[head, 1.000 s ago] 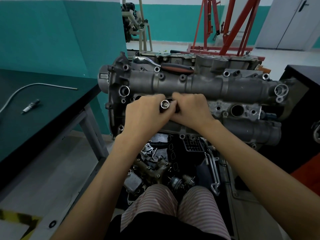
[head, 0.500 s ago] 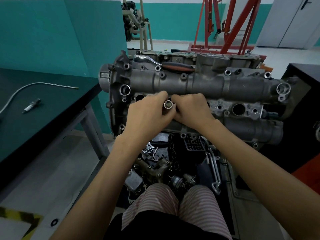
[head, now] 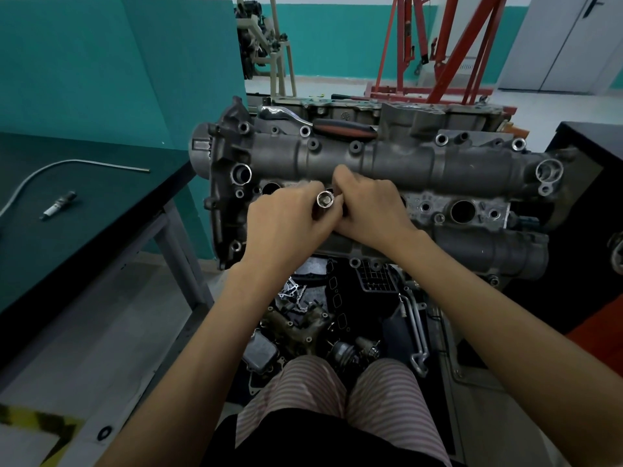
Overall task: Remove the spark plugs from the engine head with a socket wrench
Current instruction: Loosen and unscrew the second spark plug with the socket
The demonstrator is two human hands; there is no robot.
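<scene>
A grey engine head (head: 404, 163) lies across the middle of the view. My left hand (head: 286, 224) grips a chrome socket (head: 325, 199) whose open end faces the camera. My right hand (head: 371, 210) presses against the socket from the right, its fingers curled round the part hidden behind it. Both hands hover over the row of plug wells; one open well (head: 270, 188) shows to the left, another (head: 462, 211) to the right. A ratchet wrench (head: 313, 121) with a red and black handle rests on top of the head. One loose spark plug (head: 59, 204) lies on the green bench.
The green bench (head: 84, 214) stands at left with a thin bent metal rod (head: 67, 165) on it. Loose engine parts (head: 303, 325) fill the floor below the head. A red engine hoist (head: 438, 45) stands behind. A black table (head: 590, 146) is at right.
Both hands and the socket have shifted slightly; the socket's open end has turned a little more toward the camera. The ratchet has stayed on the head.
</scene>
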